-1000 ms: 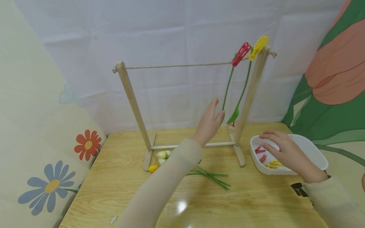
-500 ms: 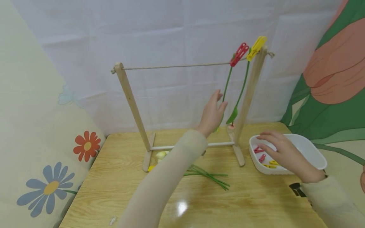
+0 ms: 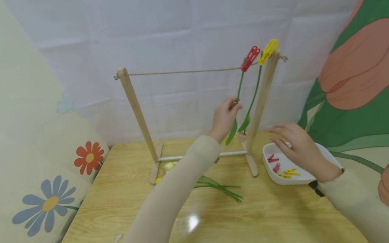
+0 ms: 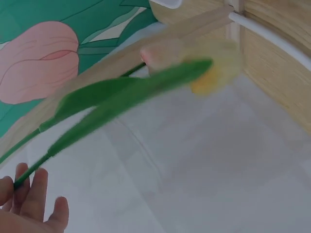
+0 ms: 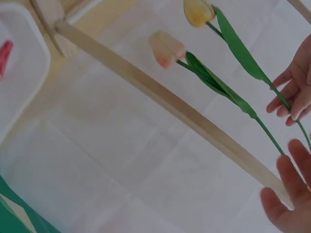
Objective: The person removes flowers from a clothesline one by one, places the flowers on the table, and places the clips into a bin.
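Two artificial tulips hang heads-down from a rope (image 3: 182,72), one under a red clothespin (image 3: 251,58), the other under a yellow clothespin (image 3: 268,51). My left hand (image 3: 225,116) pinches the green stem of the yellow tulip (image 5: 198,12), the one on the red clothespin, above its leaf. Beside it, nearer the post, hangs the pink tulip (image 5: 165,48). My right hand (image 3: 296,145), fingers spread and holding nothing, is over the white tray (image 3: 291,181). Loose red clothespins (image 3: 276,167) and yellow clothespins (image 3: 291,171) lie in that tray.
A wooden frame (image 3: 138,111) carries the rope between two posts, with a white bar (image 3: 173,158) low down. On the table (image 3: 258,216) lie more tulips with green stems (image 3: 220,189), partly hidden by my left sleeve. A white cloth (image 3: 158,40) hangs behind.
My left hand has risen slightly along the hanging tulip, and its fingers have closed on the stem. My right hand has lifted a little above the tray. The head view has shifted slightly.
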The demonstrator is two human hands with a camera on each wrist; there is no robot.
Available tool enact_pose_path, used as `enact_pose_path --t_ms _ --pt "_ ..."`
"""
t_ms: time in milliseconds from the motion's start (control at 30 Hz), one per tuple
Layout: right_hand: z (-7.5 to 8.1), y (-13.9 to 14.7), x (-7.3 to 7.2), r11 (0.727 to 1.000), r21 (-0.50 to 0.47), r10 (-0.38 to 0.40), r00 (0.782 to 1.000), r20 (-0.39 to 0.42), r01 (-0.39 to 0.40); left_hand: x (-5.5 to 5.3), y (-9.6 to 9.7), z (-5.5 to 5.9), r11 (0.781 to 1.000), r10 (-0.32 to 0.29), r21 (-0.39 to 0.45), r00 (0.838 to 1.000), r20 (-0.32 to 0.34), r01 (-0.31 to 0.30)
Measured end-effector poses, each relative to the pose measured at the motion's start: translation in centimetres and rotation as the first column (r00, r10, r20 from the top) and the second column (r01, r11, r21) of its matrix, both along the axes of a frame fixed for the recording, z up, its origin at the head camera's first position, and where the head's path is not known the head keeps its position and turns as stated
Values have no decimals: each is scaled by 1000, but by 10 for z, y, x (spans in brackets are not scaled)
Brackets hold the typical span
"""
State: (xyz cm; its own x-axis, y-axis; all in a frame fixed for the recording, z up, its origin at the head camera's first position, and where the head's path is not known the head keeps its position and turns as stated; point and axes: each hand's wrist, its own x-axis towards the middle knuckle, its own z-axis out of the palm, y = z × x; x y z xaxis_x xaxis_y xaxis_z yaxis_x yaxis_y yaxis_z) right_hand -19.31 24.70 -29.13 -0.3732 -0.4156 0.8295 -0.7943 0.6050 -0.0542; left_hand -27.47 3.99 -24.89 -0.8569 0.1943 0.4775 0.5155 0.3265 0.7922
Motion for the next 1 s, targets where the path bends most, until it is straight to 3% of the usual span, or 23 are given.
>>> enact_pose_path --t_ms 100,333,533,600,733,867,1000 --pt "22 -2 -6 1000 -24 1 996 -89 -3 -3 -1 0 1000 -6 -21 1000 -27 5" --pt "81 -13 -29 999 -29 -34 965 -261 27 -5 -4 -3 999 -37 2 998 41 37" --pt "134 -21 -49 988 131 -36 952 -303 79 -7 -5 -7 1000 -20 14 998 53 19" --pt "148 -22 -54 970 212 -51 955 -291 117 -9 -6 -9 1000 -8 15 999 53 7" --pt "168 -22 -63 909 363 -110 957 -270 207 -11 -6 -9 1000 -6 16 998 59 5" --pt "182 -21 -73 850 440 -213 952 -219 291 -12 -5 -9 1000 -10 5 997 71 9" --pt "193 -22 -82 781 517 -330 935 -132 349 -12 -5 -9 1000 -8 1 995 102 8"
